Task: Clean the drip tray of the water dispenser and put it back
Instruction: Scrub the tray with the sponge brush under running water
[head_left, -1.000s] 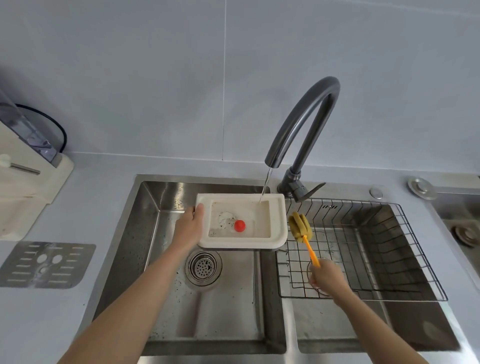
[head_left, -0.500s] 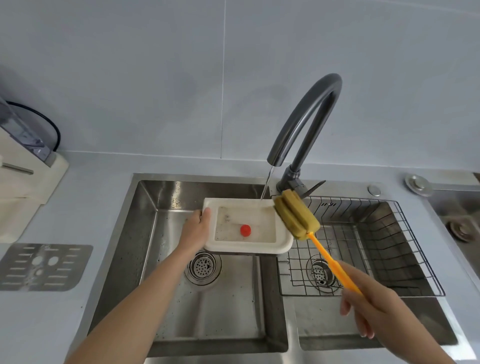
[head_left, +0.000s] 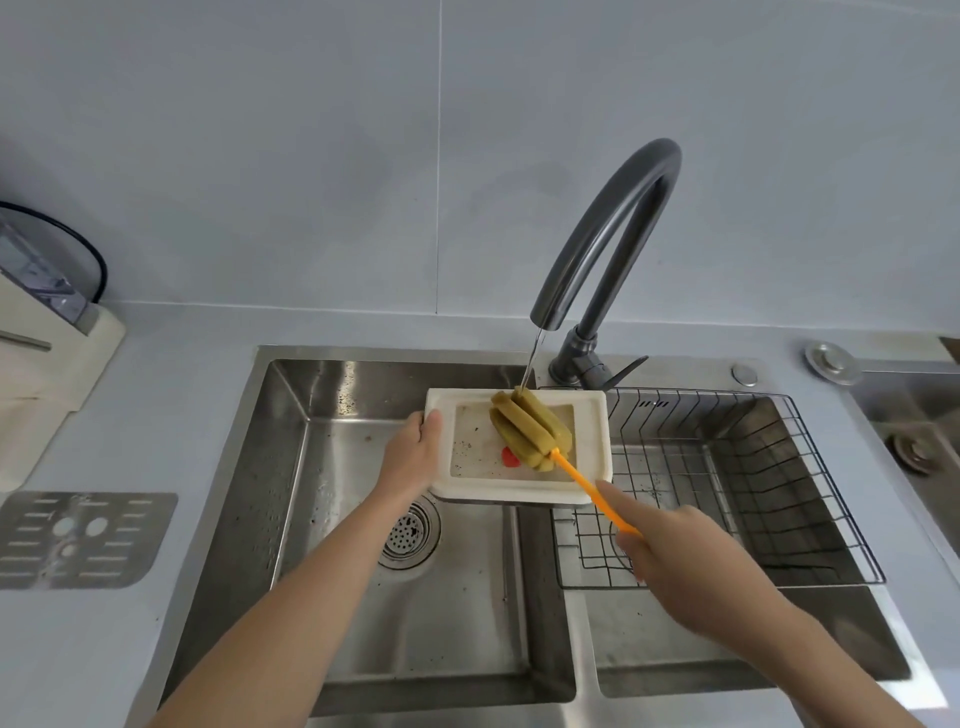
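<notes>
The white drip tray (head_left: 592, 441) hangs over the left sink basin, under the faucet's thin water stream. My left hand (head_left: 413, 457) grips its left edge. Inside the tray lie dark specks and a small red float (head_left: 510, 457), partly hidden by the sponge. My right hand (head_left: 675, 551) holds the orange handle of a sponge brush (head_left: 530, 428), whose yellow-green sponge head rests inside the tray with the water running onto it. The water dispenser (head_left: 41, 364) stands on the counter at the far left, partly out of frame.
The dark curved faucet (head_left: 613, 249) rises behind the tray. A wire rack (head_left: 753, 467) sits in the right basin. The left basin's drain (head_left: 410, 530) lies below the tray. A slotted metal grille plate (head_left: 78, 540) lies on the counter at left. Another sink shows at the far right.
My right hand lifted the sponge brush from the wire rack and swung it left into the tray. The tray shifted slightly under the stream; the sponge now covers part of the red float.
</notes>
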